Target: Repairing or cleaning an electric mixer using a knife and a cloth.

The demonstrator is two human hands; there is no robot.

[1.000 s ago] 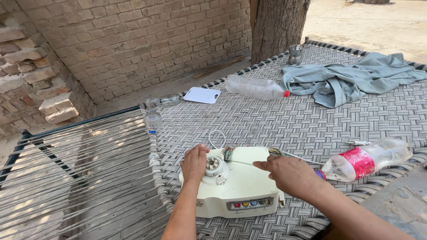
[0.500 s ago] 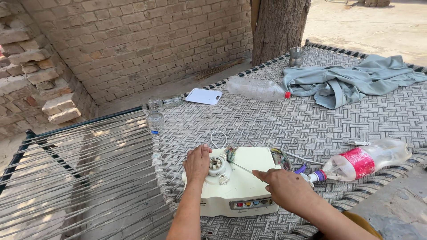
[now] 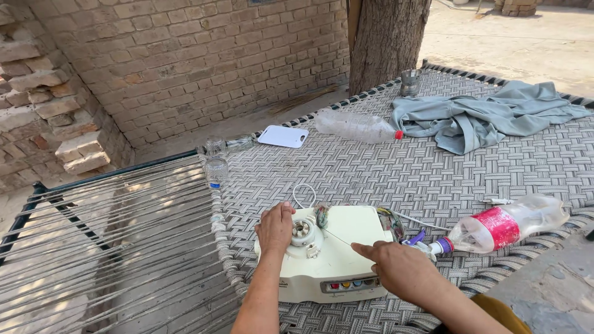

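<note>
The cream appliance base (image 3: 331,260) lies on the woven cot (image 3: 433,167), near its front edge. The left hand (image 3: 275,226) curls loosely over the round hub (image 3: 301,230) at the housing's ten o'clock; the right hand (image 3: 399,269) rests half-closed at four o'clock, forefinger out, gripping nothing visible. The work appears to be at the hub-handling stage; any next move calls for steadying the housing.

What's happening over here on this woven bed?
A person is bent over a cream appliance base lying on the woven cot. The left hand rests beside its round central hub; the right hand lies on its right edge, one finger pointing toward the hub. A plastic bottle with a red label and a grey-green cloth lie nearby.
</note>
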